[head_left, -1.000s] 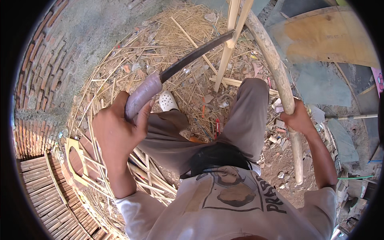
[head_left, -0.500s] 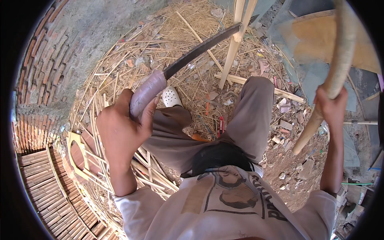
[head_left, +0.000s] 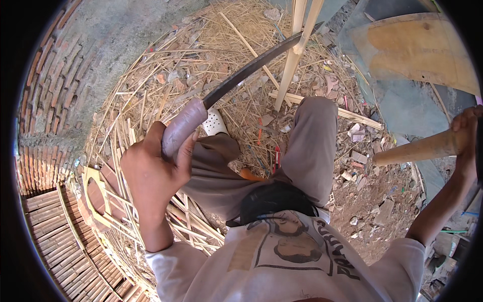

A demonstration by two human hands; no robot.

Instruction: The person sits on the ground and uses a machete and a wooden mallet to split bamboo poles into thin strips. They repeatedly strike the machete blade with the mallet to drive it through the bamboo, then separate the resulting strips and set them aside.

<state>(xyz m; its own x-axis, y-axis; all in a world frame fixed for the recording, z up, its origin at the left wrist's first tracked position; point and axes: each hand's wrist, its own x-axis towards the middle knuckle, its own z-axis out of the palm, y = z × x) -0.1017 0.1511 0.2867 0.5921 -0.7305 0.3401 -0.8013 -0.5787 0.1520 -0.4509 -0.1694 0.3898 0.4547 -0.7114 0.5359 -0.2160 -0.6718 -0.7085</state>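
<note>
My left hand [head_left: 151, 168] is closed round the pale purple wrapped handle of a machete [head_left: 251, 69]. Its dark curved blade reaches up to the right and sits in a split in a pale upright bamboo piece [head_left: 289, 75]. The tip shows on the far side of the piece, whose top runs past the upper edge. Out at the right rim, my right hand [head_left: 468, 132] grips a thick tan wooden stick [head_left: 420, 148]. That stick lies almost level, its free end pointing left toward my knee and well apart from the machete.
Straw, splinters and rubble [head_left: 221, 45] cover the ground. A bamboo strip [head_left: 347, 115] lies beyond my right knee. At left stand a brick wall [head_left: 55, 95] and a bamboo slat surface [head_left: 65, 226]. Grey sheets and a tan panel [head_left: 417, 48] lie at right.
My right hand has moved outward to the right. The stick has swung from steeply upright to nearly level. The machete and bamboo stay almost in place.
</note>
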